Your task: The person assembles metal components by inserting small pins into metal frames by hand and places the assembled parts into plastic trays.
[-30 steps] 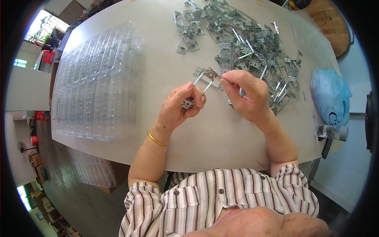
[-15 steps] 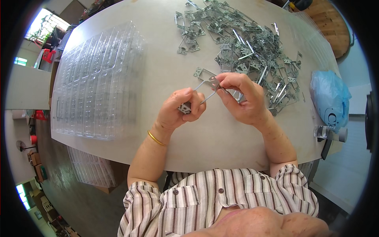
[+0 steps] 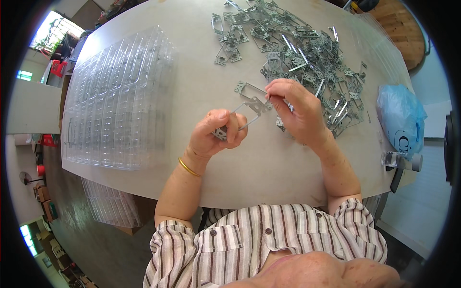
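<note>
Above the cream tabletop (image 3: pixel 264 168), my left hand (image 3: pixel 213 130) grips a metal bracket (image 3: pixel 256 104), its plate end pointing toward my pinched right hand (image 3: pixel 298 111), whose hold I cannot tell. Farther out: a bracket heap (image 3: pixel 307 57), clear plastic trays (image 3: pixel 117 101) leftward, a blue plastic bag (image 3: pixel 401 115) rightward, dark floor (image 3: pixel 77 206), a bright window (image 3: pixel 56 31).

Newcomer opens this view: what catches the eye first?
Probably the tangled heap of metal parts at far right-centre of the table. Then the clear plastic trays stacked at left and the blue bag at right. Near the middle, a metal frame juts from the left hand's grip.
</note>
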### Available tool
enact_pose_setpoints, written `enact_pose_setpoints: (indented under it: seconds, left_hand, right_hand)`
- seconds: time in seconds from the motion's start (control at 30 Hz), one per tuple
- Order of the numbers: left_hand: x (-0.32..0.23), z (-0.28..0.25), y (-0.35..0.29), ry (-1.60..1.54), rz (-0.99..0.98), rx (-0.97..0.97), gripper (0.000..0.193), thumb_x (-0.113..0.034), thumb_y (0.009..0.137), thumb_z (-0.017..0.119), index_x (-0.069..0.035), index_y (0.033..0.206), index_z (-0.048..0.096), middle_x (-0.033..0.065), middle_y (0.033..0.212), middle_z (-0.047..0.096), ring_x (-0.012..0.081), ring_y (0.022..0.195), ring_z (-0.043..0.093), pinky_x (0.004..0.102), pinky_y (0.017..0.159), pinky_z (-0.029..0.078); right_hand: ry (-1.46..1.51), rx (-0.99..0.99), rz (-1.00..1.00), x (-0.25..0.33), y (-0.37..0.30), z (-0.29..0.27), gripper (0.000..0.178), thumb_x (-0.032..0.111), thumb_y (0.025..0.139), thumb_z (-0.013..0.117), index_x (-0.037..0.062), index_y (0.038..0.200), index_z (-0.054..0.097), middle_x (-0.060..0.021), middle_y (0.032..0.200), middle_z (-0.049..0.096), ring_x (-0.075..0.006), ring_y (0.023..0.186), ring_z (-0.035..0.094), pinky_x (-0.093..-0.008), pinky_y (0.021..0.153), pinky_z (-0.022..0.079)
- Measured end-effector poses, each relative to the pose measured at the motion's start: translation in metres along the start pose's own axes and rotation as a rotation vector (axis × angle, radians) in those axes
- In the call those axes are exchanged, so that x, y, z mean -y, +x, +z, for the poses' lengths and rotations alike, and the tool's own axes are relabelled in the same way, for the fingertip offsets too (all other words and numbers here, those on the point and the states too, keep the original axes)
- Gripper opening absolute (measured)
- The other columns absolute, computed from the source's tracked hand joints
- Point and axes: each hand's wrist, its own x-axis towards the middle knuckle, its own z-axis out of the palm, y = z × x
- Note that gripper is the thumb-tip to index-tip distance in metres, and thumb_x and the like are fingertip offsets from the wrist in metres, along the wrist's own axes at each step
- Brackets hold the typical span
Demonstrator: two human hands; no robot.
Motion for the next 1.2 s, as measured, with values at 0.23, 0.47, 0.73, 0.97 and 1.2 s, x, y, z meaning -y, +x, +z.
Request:
enact_pose_setpoints:
  seconds: [0.23,0.47,0.73,0.97,1.2]
  left_hand:
    - [-0.005,0.005,0.005,0.101,0.036,-0.219,0.047,-0.033,0.107,0.039,-0.002,0.077,0.058,0.0102,0.072,0.051,0.0099,0.050,0.035,0.0245,0.045,0.030]
    - [-0.004,0.012,0.005,0.242,-0.010,-0.279,0.041,-0.031,0.105,0.046,-0.003,0.079,0.058,0.0079,0.073,0.053,0.0094,0.056,0.037,0.0240,0.051,0.030]
    - [0.005,0.014,0.005,0.486,-0.016,-0.364,0.023,-0.028,0.101,0.061,-0.005,0.097,0.057,0.0019,0.077,0.058,0.0049,0.061,0.038,0.0214,0.055,0.030]
    - [0.006,0.021,0.007,0.624,0.038,-0.463,0.024,-0.016,0.092,0.075,-0.006,0.104,0.057,-0.0029,0.088,0.059,0.0029,0.074,0.049,0.0189,0.061,0.038]
    - [0.005,0.021,0.015,0.675,0.002,-0.383,0.031,-0.014,0.091,0.076,-0.006,0.112,0.054,0.0020,0.101,0.061,0.0077,0.088,0.056,0.0227,0.074,0.047]
  right_hand:
    - [0.145,0.034,0.338,0.022,0.002,-0.006,0.008,-0.002,0.090,0.070,0.0004,0.096,0.067,-0.0039,0.077,0.064,-0.0070,0.060,0.055,-0.0228,0.053,0.044]
    - [0.085,0.114,0.400,0.026,0.003,-0.007,0.005,0.004,0.090,0.070,0.0034,0.091,0.065,-0.0064,0.068,0.062,-0.0108,0.053,0.054,-0.0275,0.051,0.044]
    - [-0.017,0.272,0.517,0.031,0.003,-0.017,0.008,0.006,0.095,0.066,0.0013,0.092,0.061,-0.0028,0.062,0.055,-0.0055,0.056,0.048,-0.0261,0.051,0.039]
    - [0.330,0.117,0.535,0.019,0.005,-0.023,0.009,0.010,0.101,0.060,0.0019,0.102,0.059,-0.0092,0.102,0.071,-0.0090,0.074,0.064,-0.0250,0.063,0.050]
    - [0.602,0.150,0.617,0.014,0.004,-0.014,0.008,0.009,0.100,0.062,0.0017,0.104,0.061,-0.0070,0.109,0.070,-0.0094,0.092,0.067,-0.0256,0.081,0.054]
